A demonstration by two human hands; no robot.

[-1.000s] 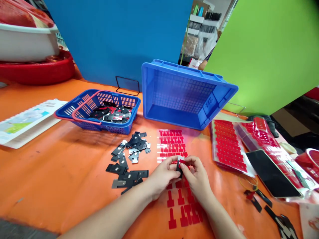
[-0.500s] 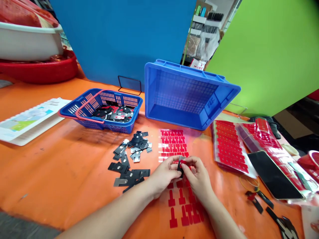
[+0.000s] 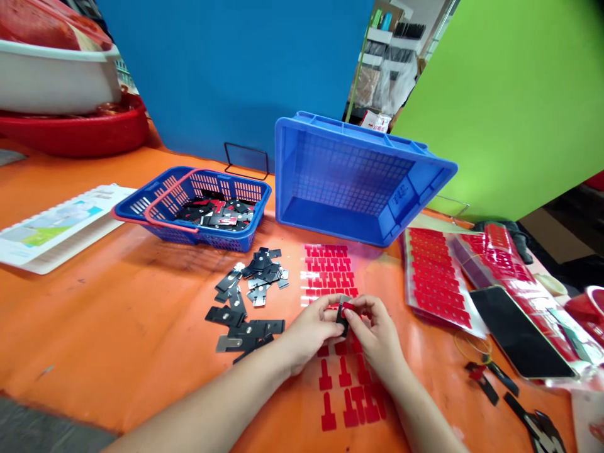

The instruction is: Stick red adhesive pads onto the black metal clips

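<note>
Left hand (image 3: pixel 306 330) and right hand (image 3: pixel 375 333) met over desk (image 3: pixel 117 314); both grips pinched narrow on one small black plate (image 3: pixel 341 321) bearing red sticker (image 3: pixel 348 307), held just above sticker sheet (image 3: pixel 328 274). Done, by judgement: finished plates lay in blue basket (image 3: pixel 198 211); several red stickers peeled off sheet near wrists. Left: loose pile of black plates (image 3: pixel 250 292) beside left hand, sticker rows unpeeled, further sheets (image 3: pixel 436 277) at right.

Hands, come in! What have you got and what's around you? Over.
Left hand and right hand both pinching small black part with red sticker. Red sticker sheet underneath. Loose black parts beside left hand.
</note>
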